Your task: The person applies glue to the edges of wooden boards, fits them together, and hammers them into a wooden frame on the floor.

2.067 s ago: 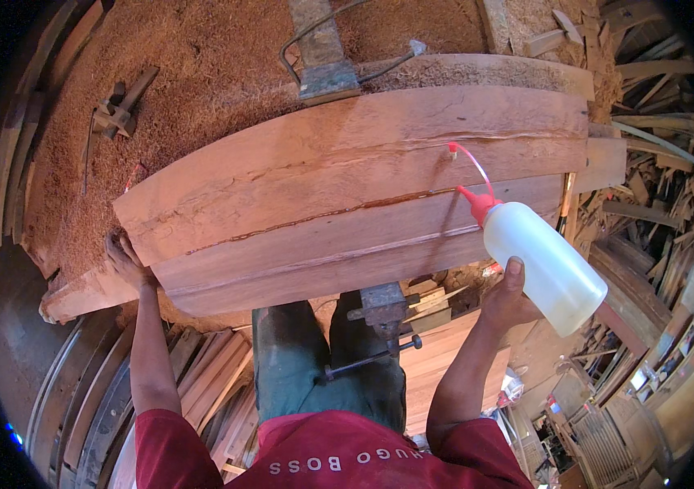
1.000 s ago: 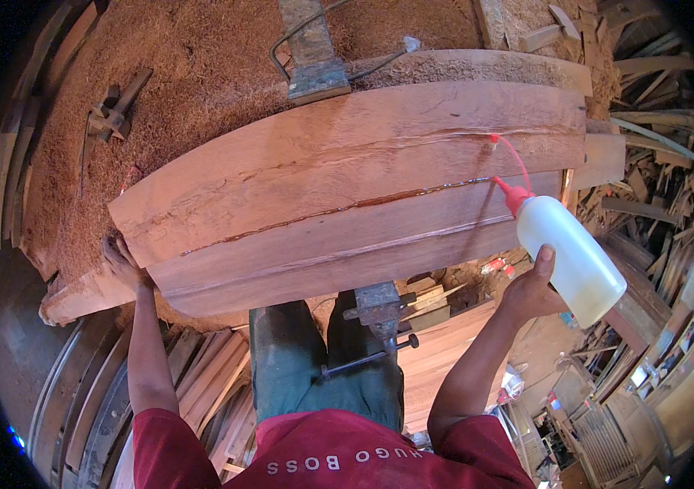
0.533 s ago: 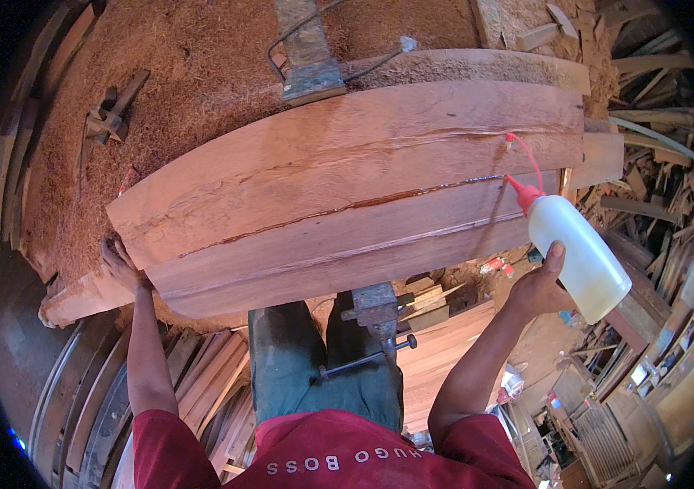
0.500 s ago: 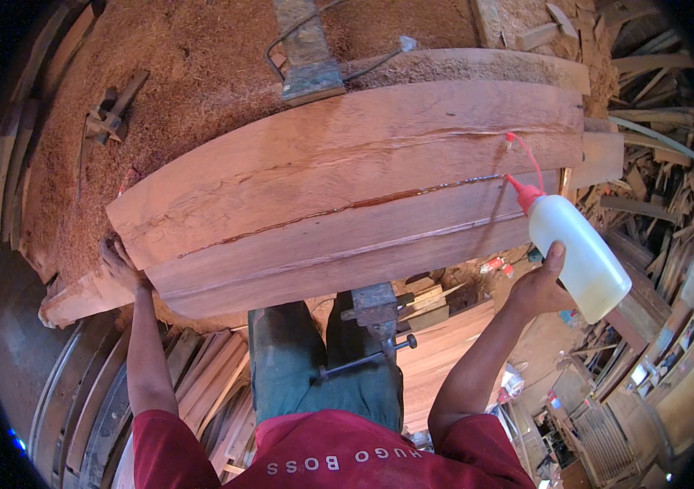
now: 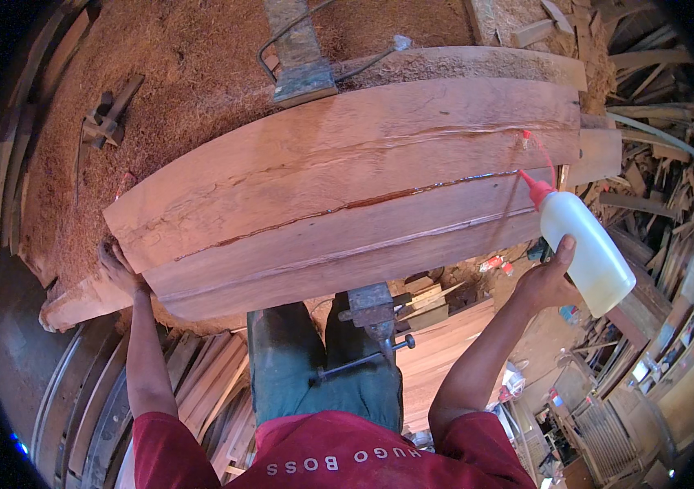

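My right hand (image 5: 549, 284) is closed round a white squeeze bottle (image 5: 590, 248), tilted with its red nozzle (image 5: 537, 189) down to the left. The nozzle tip is at the right part of a seam in a curved wooden panel (image 5: 347, 175). A wet, shiny line of glue (image 5: 396, 198) runs along that seam, dark brown toward the left. The bottle's small red cap (image 5: 527, 136) hangs by its strap over the panel. At the panel's left end my left hand (image 5: 121, 267) grips the edge, its fingers partly hidden.
Under the panel's near edge is a metal clamp (image 5: 370, 308) with a screw handle (image 5: 367, 359). A metal bar (image 5: 304, 77) meets the far edge. Sawdust (image 5: 192, 90) covers the surface beyond. Wooden offcuts (image 5: 665, 114) pile up at right; boards (image 5: 216, 371) lie below left.
The bottle has moved slightly right along the seam, and the wet glue line now reaches further right. My left hand stays at the panel's left end.
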Demonstrator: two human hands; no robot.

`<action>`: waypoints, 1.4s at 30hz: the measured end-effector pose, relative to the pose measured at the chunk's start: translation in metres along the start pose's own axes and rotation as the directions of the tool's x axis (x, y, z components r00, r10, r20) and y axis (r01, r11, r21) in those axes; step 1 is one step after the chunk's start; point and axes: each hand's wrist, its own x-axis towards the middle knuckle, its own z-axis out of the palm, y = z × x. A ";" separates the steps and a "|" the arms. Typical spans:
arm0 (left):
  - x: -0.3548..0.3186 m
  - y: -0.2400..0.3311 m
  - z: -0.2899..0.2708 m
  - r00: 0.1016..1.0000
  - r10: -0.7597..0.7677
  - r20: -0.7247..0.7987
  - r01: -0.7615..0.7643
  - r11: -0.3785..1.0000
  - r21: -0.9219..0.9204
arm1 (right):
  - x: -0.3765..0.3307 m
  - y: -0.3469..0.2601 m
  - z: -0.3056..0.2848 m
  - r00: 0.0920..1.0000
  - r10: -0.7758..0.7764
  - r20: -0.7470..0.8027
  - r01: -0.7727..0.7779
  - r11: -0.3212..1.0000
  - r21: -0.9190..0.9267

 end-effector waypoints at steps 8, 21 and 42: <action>0.002 0.013 -0.004 0.999 -0.027 0.019 0.029 0.997 -0.078 | 0.007 -0.003 0.007 0.998 -0.017 -0.052 0.016 1.000 -0.014; 0.002 0.006 -0.003 0.999 -0.026 0.039 0.027 1.000 -0.015 | 0.022 0.006 0.006 0.999 -0.016 -0.052 0.015 1.000 -0.016; -0.034 0.065 -0.050 0.890 -0.414 0.190 0.421 0.907 0.003 | 0.148 0.098 -0.033 0.570 0.729 0.380 -0.702 0.190 0.687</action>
